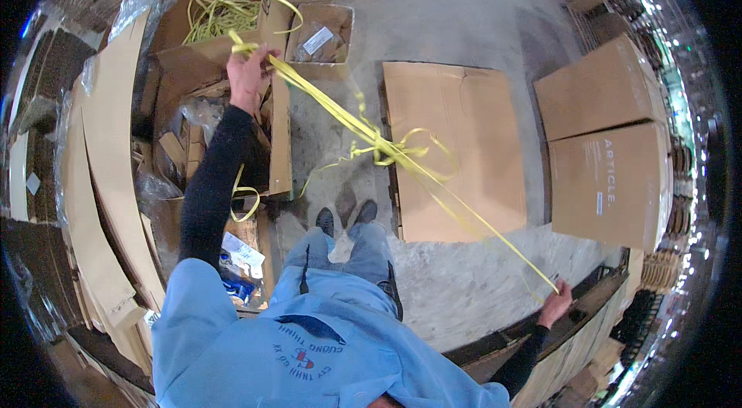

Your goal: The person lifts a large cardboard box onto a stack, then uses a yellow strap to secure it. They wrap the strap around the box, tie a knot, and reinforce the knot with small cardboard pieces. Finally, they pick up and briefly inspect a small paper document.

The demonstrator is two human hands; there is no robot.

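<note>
A bundle of yellow plastic strapping [332, 108] stretches slantwise in front of me, with a tangled knot and loose loops at its middle. My left hand [247, 77] is closed around the bundle's upper end, over the edge of a cardboard box. Far out at the lower right, my right hand [555, 305] pinches one thin strand that runs taut from the knot. More yellow strapping [224, 18] lies heaped in a box just beyond my left hand.
An open carton [280, 137] of cardboard scraps and plastic film stands at my left, with a smaller box [321, 60] beyond it. A flat cardboard sheet [464, 153] lies ahead on the concrete floor [440, 6]. Large closed cartons [603, 184] are stacked on the right.
</note>
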